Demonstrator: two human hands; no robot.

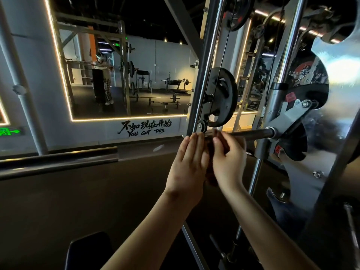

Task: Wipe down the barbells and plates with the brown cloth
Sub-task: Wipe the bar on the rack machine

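The brown cloth point(210, 152) hangs bunched between my two hands, just under the left end of the barbell point(253, 132). That dark steel bar runs horizontally to a hook bracket on the rack. My left hand point(187, 164) lies flat against the cloth's left side with its fingers straight and pointing up. My right hand point(228, 158) holds the cloth from the right with curled fingers, its fingertips near the bar. A black weight plate point(224, 94) sits on a peg just above the hands, and another plate point(237, 12) hangs higher up.
Chrome guide rods point(206, 71) and a cable with a small pulley point(201, 126) stand right behind my hands. The rack's steel frame point(319, 172) fills the right side. A lit wall mirror point(126, 75) is at the left, a dark bench pad point(89, 248) below.
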